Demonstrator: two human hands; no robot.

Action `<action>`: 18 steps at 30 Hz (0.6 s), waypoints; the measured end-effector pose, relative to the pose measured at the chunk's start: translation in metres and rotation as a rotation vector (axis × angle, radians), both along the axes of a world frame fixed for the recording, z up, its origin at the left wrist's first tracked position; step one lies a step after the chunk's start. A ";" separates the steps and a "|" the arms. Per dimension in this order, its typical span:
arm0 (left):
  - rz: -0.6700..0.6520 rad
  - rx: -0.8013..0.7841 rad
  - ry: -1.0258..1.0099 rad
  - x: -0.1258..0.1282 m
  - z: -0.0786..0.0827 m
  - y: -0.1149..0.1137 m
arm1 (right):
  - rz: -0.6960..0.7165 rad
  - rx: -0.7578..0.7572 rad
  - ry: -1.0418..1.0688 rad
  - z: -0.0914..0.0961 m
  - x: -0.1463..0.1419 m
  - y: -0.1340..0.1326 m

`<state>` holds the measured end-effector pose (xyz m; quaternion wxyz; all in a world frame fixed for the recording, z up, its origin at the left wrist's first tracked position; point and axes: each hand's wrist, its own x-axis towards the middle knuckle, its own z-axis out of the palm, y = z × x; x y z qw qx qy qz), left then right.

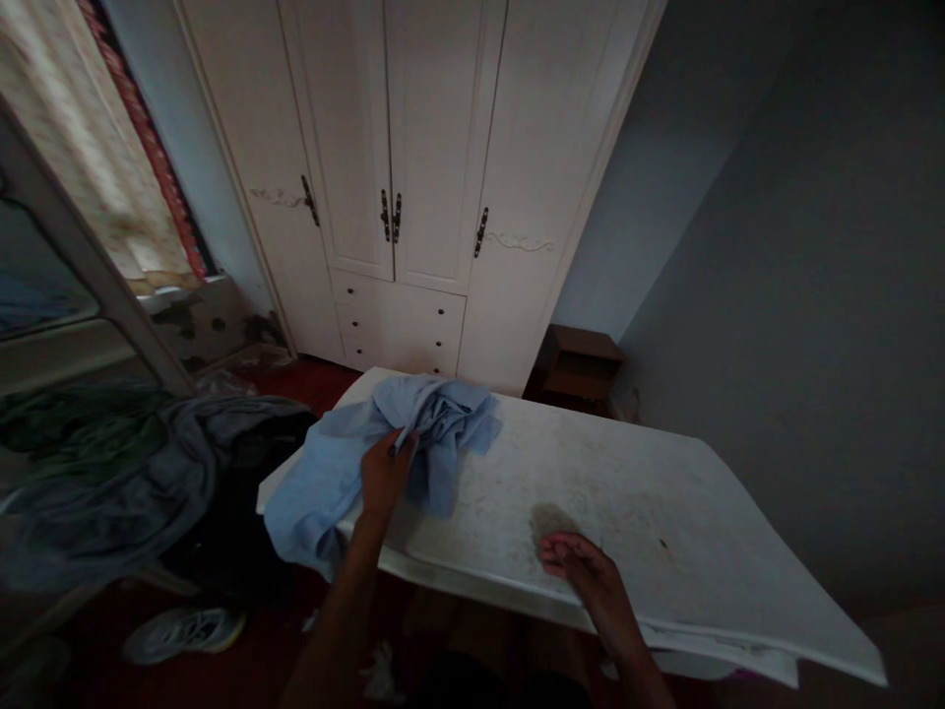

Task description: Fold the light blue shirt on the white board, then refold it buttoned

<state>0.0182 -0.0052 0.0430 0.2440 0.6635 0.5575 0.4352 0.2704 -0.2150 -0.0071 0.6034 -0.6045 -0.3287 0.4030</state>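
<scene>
A light blue shirt (pixel 325 463) lies crumpled on the left end of the white table (pixel 517 463), with part of it hanging over the near edge. My left hand (pixel 386 475) pinches a fold of the cloth near its bunched-up middle. Over the near part of the tabletop is my right hand (pixel 583 566), apart from the shirt. Its fingers are curled together with the thumb against them, and nothing shows in them.
Dark grey and green clothes (pixel 192 453) are heaped at the left. A shoe (pixel 184 632) sits on the red floor below them. Beyond the table stand a white wardrobe (pixel 428 128) and a small brown cabinet (pixel 586 359). A grey wall (pixel 797 295) rises at the right.
</scene>
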 end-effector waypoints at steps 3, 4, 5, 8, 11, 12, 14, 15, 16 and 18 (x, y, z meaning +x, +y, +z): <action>-0.026 0.026 -0.131 -0.010 0.024 -0.013 | 0.010 0.003 -0.011 0.000 -0.002 0.000; -0.056 0.030 -0.162 -0.011 0.034 -0.020 | 0.027 0.003 -0.023 0.000 -0.002 0.000; -0.104 0.031 -0.188 -0.012 0.043 -0.027 | 0.046 0.001 -0.038 0.000 -0.003 0.000; -0.296 0.010 -0.271 -0.008 0.069 -0.049 | 0.114 -0.017 -0.073 0.003 -0.006 0.002; -0.484 -0.004 -0.373 0.003 0.087 -0.070 | 0.183 -0.003 -0.034 0.010 -0.013 0.008; -0.543 -0.018 -0.405 0.008 0.091 -0.077 | 0.204 0.018 -0.011 0.013 -0.017 0.012; -0.665 -0.087 -0.465 0.020 0.095 -0.089 | 0.218 0.079 0.005 0.020 -0.025 0.024; -0.720 -0.139 -0.496 0.025 0.096 -0.095 | 0.205 0.113 -0.016 0.023 -0.029 0.031; -0.760 -0.195 -0.532 0.030 0.096 -0.101 | 0.163 0.147 -0.064 0.027 -0.032 0.038; -0.753 -0.277 -0.617 0.038 0.094 -0.111 | 0.052 0.210 -0.197 0.032 -0.034 0.051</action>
